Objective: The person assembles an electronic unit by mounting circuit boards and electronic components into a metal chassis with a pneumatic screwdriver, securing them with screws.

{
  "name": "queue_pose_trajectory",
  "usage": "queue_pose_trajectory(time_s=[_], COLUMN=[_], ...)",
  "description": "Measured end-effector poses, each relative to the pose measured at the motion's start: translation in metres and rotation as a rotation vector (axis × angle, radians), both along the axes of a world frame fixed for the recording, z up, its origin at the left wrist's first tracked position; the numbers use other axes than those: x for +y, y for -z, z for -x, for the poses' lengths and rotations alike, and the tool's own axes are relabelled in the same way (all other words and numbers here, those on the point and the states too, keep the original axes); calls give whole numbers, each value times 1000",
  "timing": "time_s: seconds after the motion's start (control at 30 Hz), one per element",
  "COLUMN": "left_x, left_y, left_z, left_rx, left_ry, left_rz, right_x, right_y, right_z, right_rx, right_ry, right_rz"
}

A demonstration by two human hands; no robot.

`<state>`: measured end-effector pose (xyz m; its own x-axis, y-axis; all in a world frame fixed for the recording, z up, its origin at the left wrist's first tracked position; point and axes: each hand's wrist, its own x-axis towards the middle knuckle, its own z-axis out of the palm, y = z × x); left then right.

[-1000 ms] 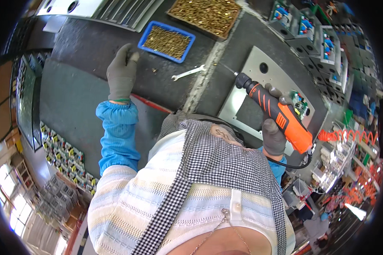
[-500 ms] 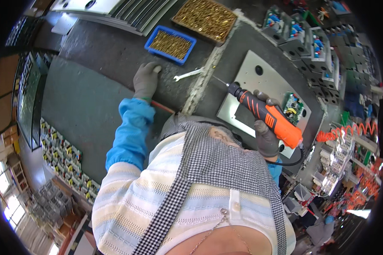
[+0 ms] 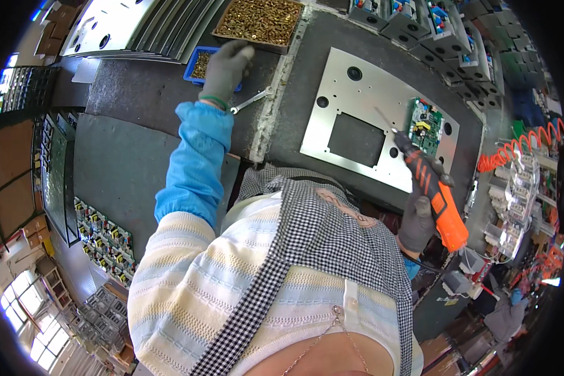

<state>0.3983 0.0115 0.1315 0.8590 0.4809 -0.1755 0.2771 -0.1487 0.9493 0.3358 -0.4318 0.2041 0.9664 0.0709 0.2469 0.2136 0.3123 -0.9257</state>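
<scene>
My gloved right hand (image 3: 417,224) grips an orange and black electric screwdriver (image 3: 433,191). Its bit points up and left, above a flat silver metal plate (image 3: 373,94) with round holes and a large rectangular cutout. On the plate's right part lies a green circuit board (image 3: 425,125) with yellow and white components. My gloved left hand (image 3: 227,70) is over a small blue tray (image 3: 193,76) of small brass-coloured parts, partly hiding it. Its fingers are curled together; whether they hold anything is hidden. Beside that wrist lies a wrench (image 3: 252,100).
A larger box (image 3: 260,24) of brass-coloured parts stands behind the blue tray. Stacked metal panels (image 3: 163,28) are at the far left. Assembled metal units (image 3: 438,28) line the far right, near a coiled orange hose (image 3: 526,145). Several circuit boards (image 3: 103,238) lie at left.
My left hand has moved forward from the bench to the blue tray. My right hand has drawn the screwdriver back to the right, uncovering more of the plate. The view has shifted.
</scene>
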Motion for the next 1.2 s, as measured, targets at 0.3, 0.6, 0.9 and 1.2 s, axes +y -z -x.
queue_pose_trajectory(time_s=[0.3,0.6,0.9,1.2], left_x=[-77,-261,-359,-346], left_y=[78,27,25,-32], left_z=[112,66,75,39], left_rx=[246,35,266,-193], left_ry=[-129,277,781,742], left_rz=[-442,-334,-1028,-1004], right_x=[-181,-278,-410,-511], right_y=[-3,-28,53,94], right_z=[18,12,-48,-145], right_rx=[51,-204,-770,-823], right_ry=[506,51,-359,-202], right_rz=[522,1331,1661,1677])
